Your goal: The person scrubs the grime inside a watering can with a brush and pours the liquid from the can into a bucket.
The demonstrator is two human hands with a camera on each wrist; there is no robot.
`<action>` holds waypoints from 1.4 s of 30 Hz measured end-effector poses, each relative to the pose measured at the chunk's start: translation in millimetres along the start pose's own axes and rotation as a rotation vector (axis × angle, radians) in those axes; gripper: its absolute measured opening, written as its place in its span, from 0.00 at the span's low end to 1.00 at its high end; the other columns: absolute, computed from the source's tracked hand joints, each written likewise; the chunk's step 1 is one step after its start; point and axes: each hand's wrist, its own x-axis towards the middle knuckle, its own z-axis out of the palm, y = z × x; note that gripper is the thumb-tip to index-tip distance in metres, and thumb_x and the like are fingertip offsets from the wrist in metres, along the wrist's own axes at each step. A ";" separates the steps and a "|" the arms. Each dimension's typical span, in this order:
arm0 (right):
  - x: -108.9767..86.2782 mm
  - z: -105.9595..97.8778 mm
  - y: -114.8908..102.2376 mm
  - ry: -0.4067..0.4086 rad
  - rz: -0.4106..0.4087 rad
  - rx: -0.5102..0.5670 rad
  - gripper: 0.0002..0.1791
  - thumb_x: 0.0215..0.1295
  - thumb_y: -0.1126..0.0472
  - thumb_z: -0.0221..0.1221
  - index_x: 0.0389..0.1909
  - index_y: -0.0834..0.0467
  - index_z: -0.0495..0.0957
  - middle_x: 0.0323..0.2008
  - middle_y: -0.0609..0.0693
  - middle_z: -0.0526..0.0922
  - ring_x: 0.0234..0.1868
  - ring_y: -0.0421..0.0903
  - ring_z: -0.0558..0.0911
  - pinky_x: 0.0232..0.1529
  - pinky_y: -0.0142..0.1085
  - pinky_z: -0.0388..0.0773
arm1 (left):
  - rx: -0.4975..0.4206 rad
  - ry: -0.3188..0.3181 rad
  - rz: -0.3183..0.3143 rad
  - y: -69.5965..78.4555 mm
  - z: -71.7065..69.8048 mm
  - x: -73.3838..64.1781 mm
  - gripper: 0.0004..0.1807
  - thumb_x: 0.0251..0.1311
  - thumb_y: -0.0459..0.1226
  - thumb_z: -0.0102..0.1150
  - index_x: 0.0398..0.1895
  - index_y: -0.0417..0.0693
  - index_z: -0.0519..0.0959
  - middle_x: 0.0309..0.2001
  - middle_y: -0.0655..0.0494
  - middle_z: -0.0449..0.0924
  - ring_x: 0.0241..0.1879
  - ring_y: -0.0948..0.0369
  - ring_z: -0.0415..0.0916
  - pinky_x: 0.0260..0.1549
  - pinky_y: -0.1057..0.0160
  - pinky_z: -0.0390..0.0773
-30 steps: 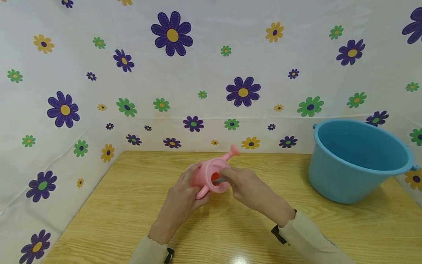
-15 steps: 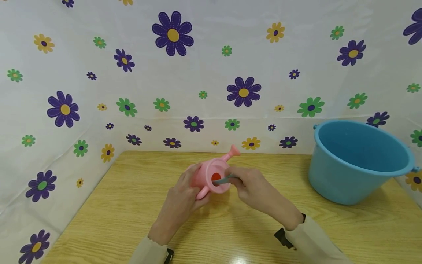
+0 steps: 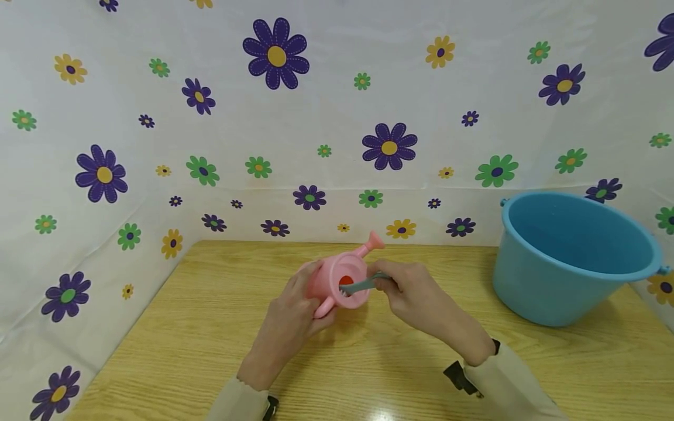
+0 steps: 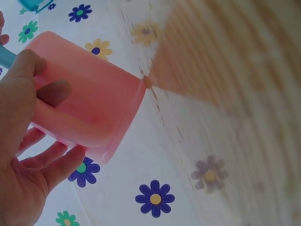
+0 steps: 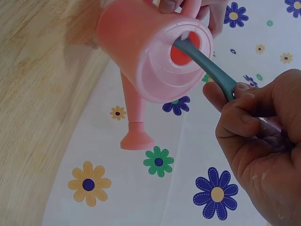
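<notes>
The pink watering can (image 5: 141,52), tilted at the worktop (image 3: 210,321), looks light, stiff and slick, best held by handle and body, as the left hand (image 3: 292,313) grips it; the right hand (image 3: 416,298) pinches a slim teal brush (image 5: 207,64).

from my end i can't see the far tip of the tool (image 5: 211,69): it's hidden inside the watering can (image 5: 124,42). pale specks (image 3: 343,293) there are too small to tell. against the can, the left hand (image 3: 289,316) has fingertips hidden. right of the can, the bucket's (image 3: 553,292) floor is hidden. below the can, the head view crops both sleeves (image 3: 239,403).
</notes>
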 end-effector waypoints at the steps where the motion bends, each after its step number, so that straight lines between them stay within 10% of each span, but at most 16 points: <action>1: 0.1 0.1 0.0 -0.001 0.000 -0.001 0.09 0.67 0.75 0.60 0.43 0.62 0.83 0.23 0.46 0.76 0.20 0.32 0.62 0.22 0.23 0.60 | 0.001 0.001 0.000 0.0 0.0 0.0 0.20 0.57 0.45 0.74 0.14 0.46 0.80 0.69 0.47 0.68 0.67 0.49 0.73 0.36 0.58 0.89; 42: 6.2 31.9 10.9 -0.004 -0.081 -0.002 0.08 0.63 0.75 0.64 0.38 0.59 0.79 0.34 0.49 0.85 0.31 0.39 0.77 0.35 0.28 0.81 | 0.017 0.041 0.030 -0.6 3.0 -0.9 0.21 0.57 0.45 0.74 0.12 0.48 0.78 0.68 0.48 0.70 0.68 0.49 0.73 0.29 0.61 0.89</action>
